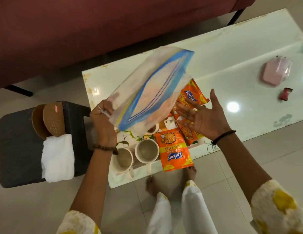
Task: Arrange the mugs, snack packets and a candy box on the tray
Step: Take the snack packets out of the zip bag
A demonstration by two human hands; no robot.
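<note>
The person's left hand [103, 122] has its fingers pinched tight on the near corner of a big clear zip bag [152, 88] with a blue strip. The bag is lifted up and tilts over the tray [126, 142]. What is inside the bag is too blurry to tell. The right hand [205, 115] is wide open, fingers spread, palm facing the bag, and it holds nothing. It floats just above the orange snack packets [192, 98] that lie on the tray. One more snack packet [174, 149] lies at the near edge, right beside two mugs [146, 151]. The mugs stand upright, side by side, and both look empty. The tray sits on a white table [232, 53]. A pink box [276, 71] rests far off on the table, well away from the tray.
</note>
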